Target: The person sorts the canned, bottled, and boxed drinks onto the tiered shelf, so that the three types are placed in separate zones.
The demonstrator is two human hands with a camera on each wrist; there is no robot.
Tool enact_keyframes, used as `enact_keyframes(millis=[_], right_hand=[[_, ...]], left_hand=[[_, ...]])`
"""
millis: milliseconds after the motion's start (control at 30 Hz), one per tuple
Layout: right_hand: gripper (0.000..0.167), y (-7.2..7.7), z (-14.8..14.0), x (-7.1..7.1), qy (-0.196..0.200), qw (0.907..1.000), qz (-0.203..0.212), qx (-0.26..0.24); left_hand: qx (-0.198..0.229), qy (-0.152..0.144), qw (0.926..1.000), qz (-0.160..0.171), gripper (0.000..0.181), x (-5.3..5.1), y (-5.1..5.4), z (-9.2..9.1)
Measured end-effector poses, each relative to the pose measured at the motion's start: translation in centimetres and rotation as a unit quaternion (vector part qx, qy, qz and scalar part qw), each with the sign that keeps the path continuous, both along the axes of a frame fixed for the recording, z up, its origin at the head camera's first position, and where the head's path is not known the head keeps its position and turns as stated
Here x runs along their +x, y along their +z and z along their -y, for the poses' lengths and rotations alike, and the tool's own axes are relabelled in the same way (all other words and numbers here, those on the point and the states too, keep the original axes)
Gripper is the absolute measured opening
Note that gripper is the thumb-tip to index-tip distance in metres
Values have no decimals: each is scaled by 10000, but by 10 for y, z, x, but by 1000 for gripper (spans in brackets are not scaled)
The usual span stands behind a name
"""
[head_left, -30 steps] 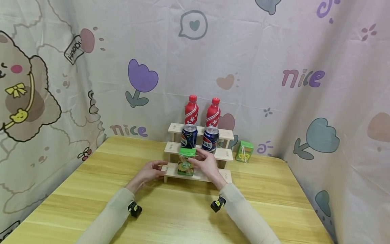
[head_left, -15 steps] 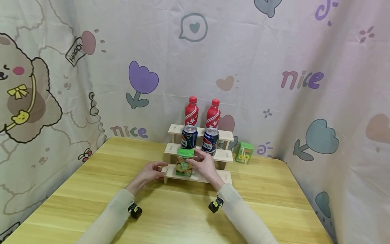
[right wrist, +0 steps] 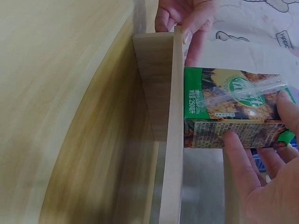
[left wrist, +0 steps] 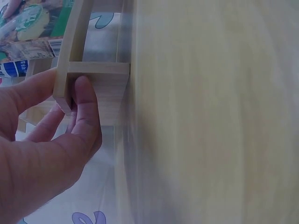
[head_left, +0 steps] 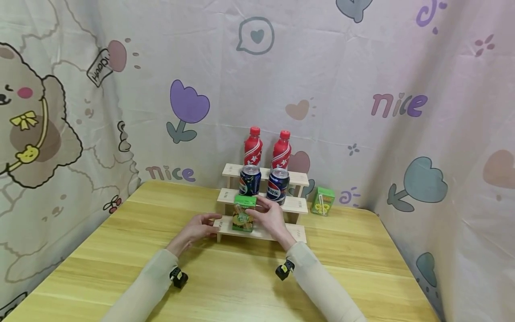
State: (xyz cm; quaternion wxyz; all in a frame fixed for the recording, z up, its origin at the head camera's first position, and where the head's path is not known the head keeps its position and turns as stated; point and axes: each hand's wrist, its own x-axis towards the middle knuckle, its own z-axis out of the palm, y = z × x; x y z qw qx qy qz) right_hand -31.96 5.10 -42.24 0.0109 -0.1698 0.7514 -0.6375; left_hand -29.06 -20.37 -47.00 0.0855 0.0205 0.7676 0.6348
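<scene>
In the head view, a green drink carton [head_left: 243, 219] stands upright on the lowest board of a three-step wooden shelf [head_left: 295, 231], left of its middle. My right hand [head_left: 272, 220] holds this carton from the right; the right wrist view shows the thumb on its straw-bearing front face and fingers along its side. The carton's base [right wrist: 189, 133] meets the board. My left hand [head_left: 198, 228] grips the left end of that same board. Seen from the left wrist, the thumb [left wrist: 39, 86] lies on top and a finger [left wrist: 86, 100] curls underneath.
Two dark blue cola cans [head_left: 277, 187] stand on the middle step, and two red bottles [head_left: 281, 150] on the top one. Another green carton [head_left: 323, 201] stands on the table [head_left: 354, 259] right of the shelf. A printed curtain [head_left: 338, 67] hangs behind.
Over the first half second, my right hand and the carton have shifted slightly left along the lowest board. They have barely moved since. The left hand has stayed at the board's end.
</scene>
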Motion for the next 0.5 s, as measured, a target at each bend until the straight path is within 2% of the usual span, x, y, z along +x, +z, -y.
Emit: enact_keyframes(millis=[500], right_hand=[[59, 2, -2, 1, -117, 9994, -62, 328]], left_hand=[[81, 74, 9999, 46, 52, -2, -2, -1]])
